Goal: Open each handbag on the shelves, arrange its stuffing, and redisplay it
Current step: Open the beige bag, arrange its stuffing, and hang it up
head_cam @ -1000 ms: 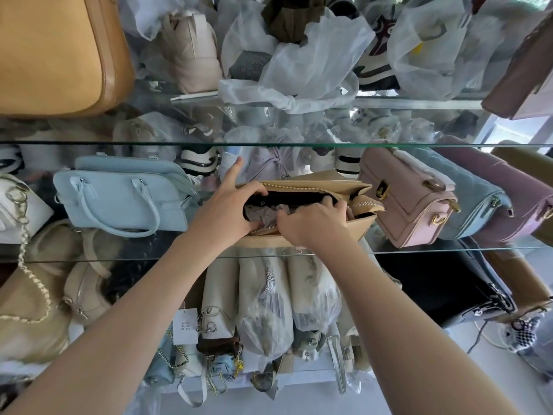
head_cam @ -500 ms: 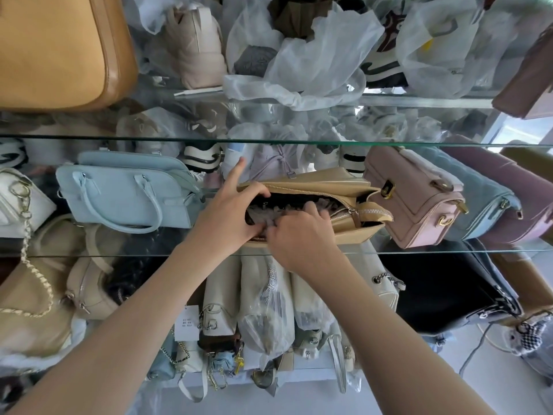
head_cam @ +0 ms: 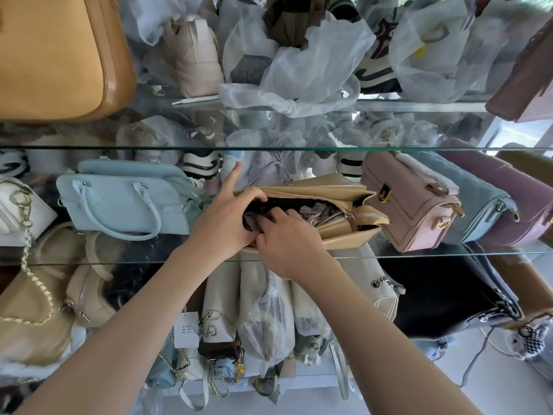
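A tan handbag (head_cam: 338,187) lies unzipped on the middle glass shelf (head_cam: 434,255), its mouth wide and crumpled paper stuffing (head_cam: 317,211) showing inside. My left hand (head_cam: 227,220) grips the bag's left rim, thumb curled over the edge and index finger pointing up. My right hand (head_cam: 287,238) reaches into the left part of the opening, its fingers curled down into the stuffing and partly hidden by the dark lining.
A light blue handbag (head_cam: 125,199) sits left of the tan one, a pink boxy bag (head_cam: 410,202) and a quilted blue-grey bag (head_cam: 478,202) to the right. Plastic-wrapped items crowd the upper shelf; cream bags and a black bag (head_cam: 449,295) fill the shelf below.
My right hand has slid leftward along the opening, from the bag's right-centre to its left end beside my left hand. More stuffing now shows on the right.
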